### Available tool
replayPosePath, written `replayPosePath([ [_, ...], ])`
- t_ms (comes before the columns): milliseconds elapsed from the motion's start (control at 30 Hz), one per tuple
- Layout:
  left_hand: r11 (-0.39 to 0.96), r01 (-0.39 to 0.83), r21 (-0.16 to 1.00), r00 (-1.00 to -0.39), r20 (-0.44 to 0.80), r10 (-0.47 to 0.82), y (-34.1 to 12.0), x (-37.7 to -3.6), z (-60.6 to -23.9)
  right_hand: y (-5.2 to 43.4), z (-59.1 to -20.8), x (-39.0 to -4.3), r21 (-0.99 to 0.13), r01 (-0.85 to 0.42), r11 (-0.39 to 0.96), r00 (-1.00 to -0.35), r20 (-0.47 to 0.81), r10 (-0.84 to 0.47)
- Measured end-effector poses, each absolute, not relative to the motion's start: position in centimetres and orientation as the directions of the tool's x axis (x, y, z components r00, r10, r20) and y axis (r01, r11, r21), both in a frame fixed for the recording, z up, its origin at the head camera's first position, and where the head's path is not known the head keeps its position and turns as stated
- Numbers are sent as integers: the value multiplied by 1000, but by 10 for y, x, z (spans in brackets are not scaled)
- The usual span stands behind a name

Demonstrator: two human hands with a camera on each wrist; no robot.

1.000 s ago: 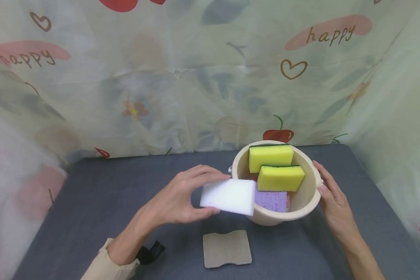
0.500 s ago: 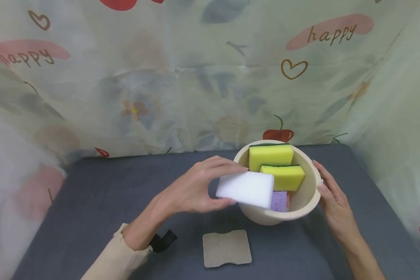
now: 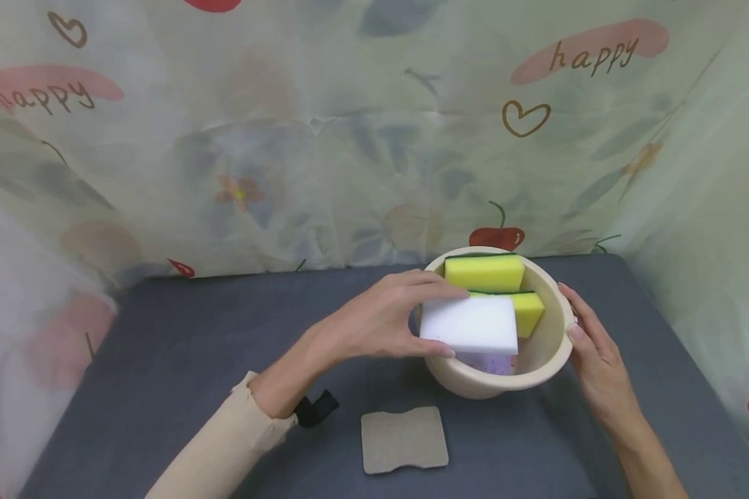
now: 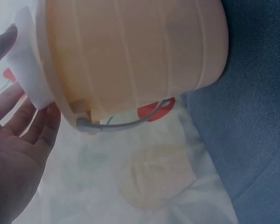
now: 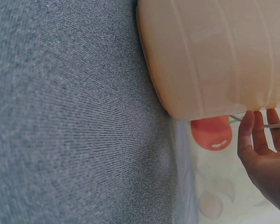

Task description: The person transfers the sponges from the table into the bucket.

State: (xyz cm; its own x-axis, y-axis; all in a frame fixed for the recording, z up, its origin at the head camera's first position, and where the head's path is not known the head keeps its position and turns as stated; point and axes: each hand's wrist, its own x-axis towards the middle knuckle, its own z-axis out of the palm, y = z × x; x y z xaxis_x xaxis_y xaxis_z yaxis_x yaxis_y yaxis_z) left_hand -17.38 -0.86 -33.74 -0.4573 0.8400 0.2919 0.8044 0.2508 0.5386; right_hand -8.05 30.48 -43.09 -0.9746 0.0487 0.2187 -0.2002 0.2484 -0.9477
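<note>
In the head view my left hand [image 3: 374, 315] pinches a white sponge block [image 3: 474, 324] between thumb and fingers, over the near left part of a cream bucket [image 3: 552, 360]. In the left wrist view, the white block [image 4: 25, 58] overlaps the bucket's rim. Two yellow sponges [image 3: 483, 273] with dark green backs stand inside the bucket, the nearer one partly covered by the white block. Below lies a purple sponge [image 3: 496, 364], mostly hidden. My right hand [image 3: 602, 367] touches the bucket's right side; its fingertips meet the outer wall in the right wrist view.
A flat beige notched piece [image 3: 404, 441] lies on the dark grey table [image 3: 225, 346], in front of the bucket. Patterned fabric [image 3: 349, 173] hangs behind and at both sides. The bucket's thin grey handle [image 4: 126, 125] hangs down along its outside.
My left hand has carried the white block rightward from the bucket's left rim to over its opening, covering more of the nearer yellow sponge and the purple one. My right hand stays in place.
</note>
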Motion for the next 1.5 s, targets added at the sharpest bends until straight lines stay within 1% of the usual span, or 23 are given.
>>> replayPosePath([
  [67,262,802,537,-456,266,849,-3,-176,-337,305,-431,-80,-947,-197,253,-975,217,53],
  [267,306,799,518,-475,232,849,11,-179,-337,304,-432,-81,-952,-247,182,-967,255,23],
  [600,305,809,503,-471,243,848,28,-181,-340,305,-433,-80,-955,-248,164,-966,257,34],
  [767,290,819,496,-459,262,849,33,-181,-345,305,-433,-79,-955,-240,176,-967,251,43],
  [967,302,825,479,-460,258,850,36,-180,-349,304,-432,-79,-951,-219,218,-971,235,48],
  [1100,321,824,467,-467,237,852,36,-179,-349,303,-431,-80,-954,-210,216,-973,226,52],
  [1300,340,826,449,-469,214,857,36,-179,-349,304,-432,-80,-954,-239,182,-968,250,36],
  [1500,342,822,456,-471,205,858,35,-179,-349,304,-433,-80,-942,-239,236,-966,254,35],
])
